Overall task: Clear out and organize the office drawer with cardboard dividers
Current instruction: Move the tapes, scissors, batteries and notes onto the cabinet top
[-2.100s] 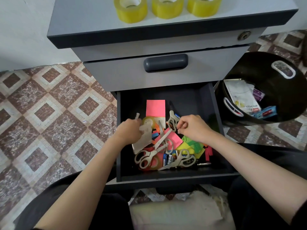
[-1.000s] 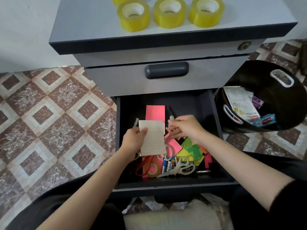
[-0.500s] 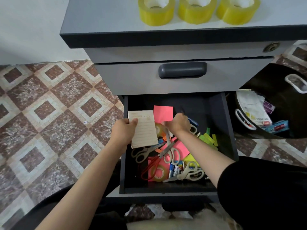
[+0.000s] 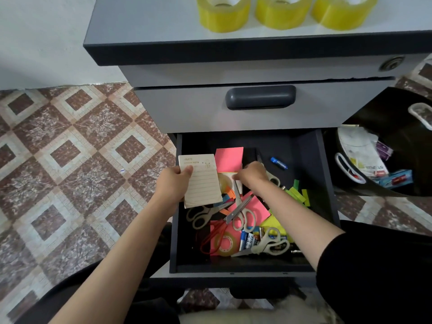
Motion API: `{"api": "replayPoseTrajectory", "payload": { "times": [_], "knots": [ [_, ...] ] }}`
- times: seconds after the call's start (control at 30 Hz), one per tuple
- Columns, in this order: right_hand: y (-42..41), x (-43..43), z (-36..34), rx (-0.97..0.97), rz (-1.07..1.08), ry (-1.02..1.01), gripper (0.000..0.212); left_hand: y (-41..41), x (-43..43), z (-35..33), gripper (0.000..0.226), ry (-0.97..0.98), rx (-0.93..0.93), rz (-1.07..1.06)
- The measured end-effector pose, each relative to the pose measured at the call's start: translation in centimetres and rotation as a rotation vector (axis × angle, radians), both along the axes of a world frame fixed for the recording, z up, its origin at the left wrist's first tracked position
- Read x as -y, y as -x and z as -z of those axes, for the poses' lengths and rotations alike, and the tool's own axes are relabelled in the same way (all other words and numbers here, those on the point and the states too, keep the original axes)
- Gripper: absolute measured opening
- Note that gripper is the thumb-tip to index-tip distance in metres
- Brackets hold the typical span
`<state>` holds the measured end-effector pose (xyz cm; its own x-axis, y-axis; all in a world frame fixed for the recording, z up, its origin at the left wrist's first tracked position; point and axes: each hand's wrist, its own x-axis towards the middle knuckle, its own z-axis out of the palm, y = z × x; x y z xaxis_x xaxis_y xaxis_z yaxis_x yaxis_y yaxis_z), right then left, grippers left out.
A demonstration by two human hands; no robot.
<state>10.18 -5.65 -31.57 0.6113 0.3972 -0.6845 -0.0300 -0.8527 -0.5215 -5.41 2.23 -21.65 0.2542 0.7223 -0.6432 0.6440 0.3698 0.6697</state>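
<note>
The open bottom drawer (image 4: pixel 325 183) of a grey cabinet holds a jumble of stationery. My left hand (image 4: pixel 173 185) grips a beige lined sticky-note pad (image 4: pixel 203 183) above the drawer's left edge. My right hand (image 4: pixel 253 175) reaches down into the drawer's middle, fingers curled on something beside a pink sticky pad (image 4: pixel 229 159) and a clear tape roll (image 4: pixel 224 182); what it grasps is hidden. Several scissors (image 4: pixel 243 216), batteries (image 4: pixel 247 239), a blue marker (image 4: pixel 279 163) and green flags (image 4: pixel 299 194) lie around.
Three yellow tape rolls (image 4: pixel 223 12) stand on the cabinet top. The drawer above, with a dark handle (image 4: pixel 260 97), is shut. A black bin (image 4: pixel 397 141) with papers and wrappers stands to the right. Patterned floor tiles (image 4: pixel 70 160) lie to the left.
My left hand lifted the beige pad out of the clutter and carried it toward the drawer's left edge. My right hand reached toward the back, near the pink pad and tape roll.
</note>
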Motion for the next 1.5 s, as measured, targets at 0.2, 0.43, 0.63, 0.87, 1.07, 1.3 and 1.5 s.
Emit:
{"api": "replayPoseTrajectory", "payload": {
  "times": [0.2,0.43,0.63,0.87,1.07,1.3,1.5],
  "knots": [
    [-2.0,3.3,-2.2,-0.194,-0.002,-0.118,0.017,-0.3,0.3,-0.6,0.02,0.012,0.046,0.009],
    [-3.8,6.0,-3.2,-0.21,0.122,-0.237,0.014,-0.3,0.5,-1.0,0.022,-0.013,0.039,0.038],
    [-3.7,6.4,-3.0,-0.207,0.127,-0.245,0.021,-0.7,1.0,-0.6,0.021,0.018,0.054,0.079],
    [-3.5,4.7,-2.0,-0.018,-0.012,-0.176,0.026,-0.8,1.3,-0.4,0.022,0.041,0.054,0.142],
    [-4.4,3.7,-1.9,0.004,-0.135,-0.06,0.012,-0.7,1.4,-0.1,0.03,0.138,0.1,0.218],
    [-4.2,4.6,-2.9,-0.061,-0.219,-0.001,0.023,-1.1,1.5,0.3,0.019,0.105,0.179,0.178],
    [-3.7,5.3,-3.5,-0.074,-0.185,-0.011,0.016,-1.1,2.0,-0.7,0.018,0.171,0.403,-0.073]
  ]
}}
